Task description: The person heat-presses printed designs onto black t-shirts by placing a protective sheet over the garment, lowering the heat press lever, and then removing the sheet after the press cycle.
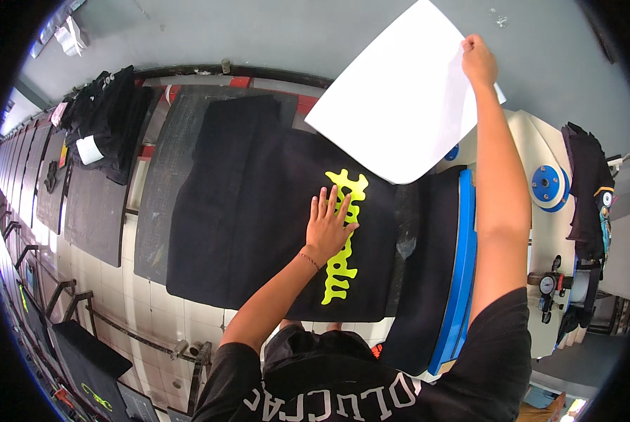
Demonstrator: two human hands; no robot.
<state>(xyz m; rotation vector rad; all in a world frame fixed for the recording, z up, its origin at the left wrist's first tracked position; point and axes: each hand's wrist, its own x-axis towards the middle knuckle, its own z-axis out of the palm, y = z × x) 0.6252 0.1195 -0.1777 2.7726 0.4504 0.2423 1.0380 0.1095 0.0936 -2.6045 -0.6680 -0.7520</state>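
A black garment (252, 211) lies spread flat on a dark platen in front of me. A neon yellow print (344, 235) runs down its right part. My left hand (328, 221) rests flat on the garment with fingers spread, touching the yellow print. My right hand (478, 60) is raised high at the upper right, pinching the edge of a large white sheet (399, 98) that hangs in the air above the garment's far right corner.
A white and blue press machine (547, 186) with a gauge stands to the right, a blue-edged dark pad (463, 267) beside the garment. More dark platens (97, 204) line the left, some with black garments piled on them. Tiled floor shows below.
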